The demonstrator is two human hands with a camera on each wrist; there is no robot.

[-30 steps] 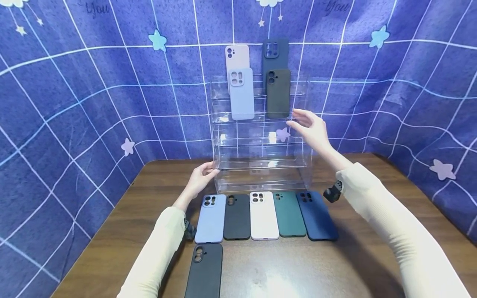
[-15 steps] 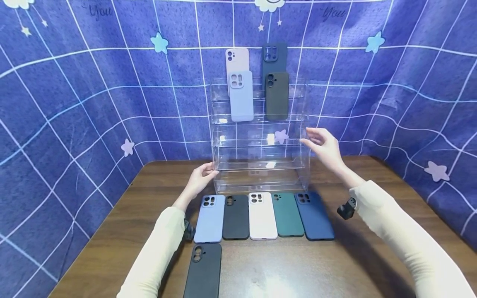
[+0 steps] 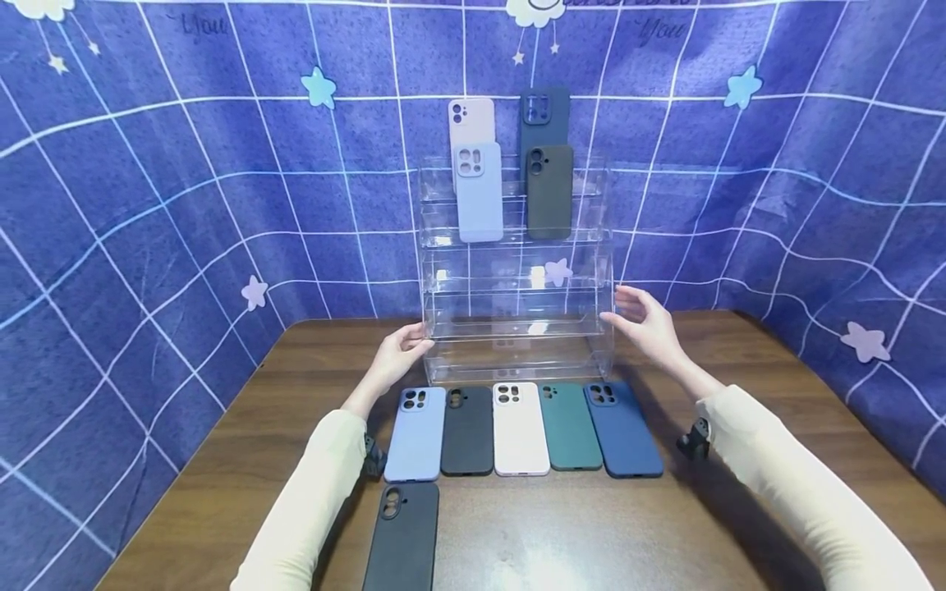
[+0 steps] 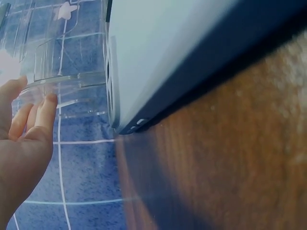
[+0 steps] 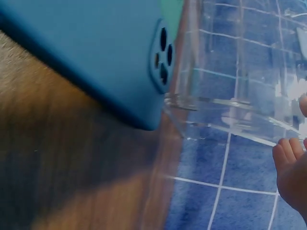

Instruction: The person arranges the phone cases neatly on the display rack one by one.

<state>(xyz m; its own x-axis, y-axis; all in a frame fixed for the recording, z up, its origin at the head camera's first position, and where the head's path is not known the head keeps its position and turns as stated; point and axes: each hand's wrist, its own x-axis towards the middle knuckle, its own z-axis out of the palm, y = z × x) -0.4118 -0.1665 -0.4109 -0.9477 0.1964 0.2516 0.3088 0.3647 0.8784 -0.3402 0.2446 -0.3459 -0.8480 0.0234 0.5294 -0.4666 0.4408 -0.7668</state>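
Note:
A clear tiered display stand (image 3: 510,328) stands upright at the back of the table. My left hand (image 3: 397,355) holds its lower left side edge between thumb and fingers; the left wrist view shows the fingertips (image 4: 48,103) at the clear wall. My right hand (image 3: 650,328) is beside the stand's right side, fingers loosely bent and thumb near the edge; whether it touches cannot be told. On the upper tiers stand a pale pink phone case (image 3: 471,121), a light blue phone case (image 3: 479,193), a dark blue phone case (image 3: 545,115) and a dark green phone case (image 3: 549,193).
Before the stand lies a row of phone cases: blue (image 3: 415,435), black (image 3: 468,431), white (image 3: 521,431), green (image 3: 571,427) and navy (image 3: 624,431). Another black case (image 3: 402,538) lies nearer. A patterned blue cloth (image 3: 222,205) hangs behind the wooden table (image 3: 591,533).
My right hand has moved down along the stand's right side, from beside the dark green case to the lower tiers. The left hand stays in place. The cases have not moved.

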